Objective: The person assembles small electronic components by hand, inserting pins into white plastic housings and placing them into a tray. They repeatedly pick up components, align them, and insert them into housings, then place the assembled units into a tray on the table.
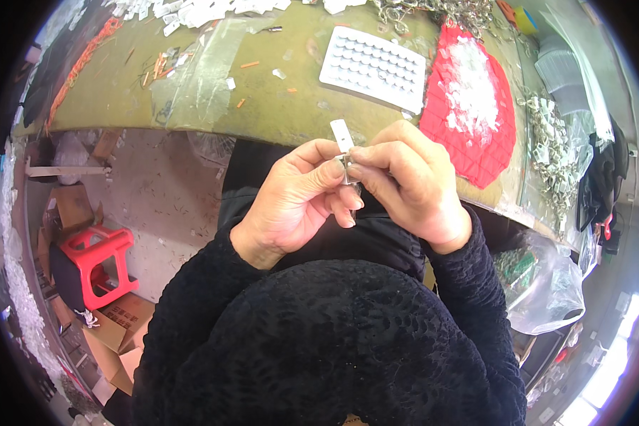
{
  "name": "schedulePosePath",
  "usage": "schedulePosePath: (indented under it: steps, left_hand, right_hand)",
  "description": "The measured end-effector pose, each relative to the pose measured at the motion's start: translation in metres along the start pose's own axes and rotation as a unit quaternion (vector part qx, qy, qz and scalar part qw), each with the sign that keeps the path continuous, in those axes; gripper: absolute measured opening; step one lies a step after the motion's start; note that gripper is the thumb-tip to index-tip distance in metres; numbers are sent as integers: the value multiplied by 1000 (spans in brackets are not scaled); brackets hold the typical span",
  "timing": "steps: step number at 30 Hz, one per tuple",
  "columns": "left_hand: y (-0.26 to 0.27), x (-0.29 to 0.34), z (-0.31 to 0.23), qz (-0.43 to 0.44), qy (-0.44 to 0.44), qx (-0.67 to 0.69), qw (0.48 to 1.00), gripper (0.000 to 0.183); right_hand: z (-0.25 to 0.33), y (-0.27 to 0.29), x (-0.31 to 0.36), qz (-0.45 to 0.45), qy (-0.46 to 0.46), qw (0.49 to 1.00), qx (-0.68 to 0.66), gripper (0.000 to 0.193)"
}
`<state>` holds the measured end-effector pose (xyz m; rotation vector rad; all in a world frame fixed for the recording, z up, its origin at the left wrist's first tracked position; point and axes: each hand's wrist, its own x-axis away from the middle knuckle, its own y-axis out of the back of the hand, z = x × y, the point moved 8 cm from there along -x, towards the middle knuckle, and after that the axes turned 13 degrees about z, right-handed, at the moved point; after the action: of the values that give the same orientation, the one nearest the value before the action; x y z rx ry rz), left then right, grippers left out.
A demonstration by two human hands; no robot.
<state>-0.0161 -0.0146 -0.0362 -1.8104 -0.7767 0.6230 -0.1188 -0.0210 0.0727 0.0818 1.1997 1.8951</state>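
Just in front of the table edge, both of my hands meet over a small shiny metal piece [348,173] with a white tag [341,133] standing up from it. My left hand [284,195] pinches the metal piece between thumb and fingers from the left. From the right, the thumb and forefinger of my right hand [419,184] close on the same spot, at the tag's lower end. Fingers cover much of the metal piece, so its exact kind cannot be made out.
Beyond my hands lies a green table [277,106] with a white tray [328,74] of small round pieces. A red quilted cloth [493,156] bears clear plastic bits [470,78]. Metal pieces [554,156] heap at right. A red stool [99,263] stands left, near cardboard boxes [110,348].
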Motion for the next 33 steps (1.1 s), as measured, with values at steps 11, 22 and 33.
schedulePosePath:
  steps: [11,22,33]
  left_hand:
    - [-6,-3,1,28,14,34,999,22]
    - [-2,-4,-1,22,10,-3,1000,23]
    - [1,-4,6,34,43,32,998,24]
  right_hand:
    - [-7,7,-1,-4,-41,996,-76,22]
    - [-10,4,-3,84,-61,982,-155,16]
    - [-19,-1,1,100,-118,970,-188,9]
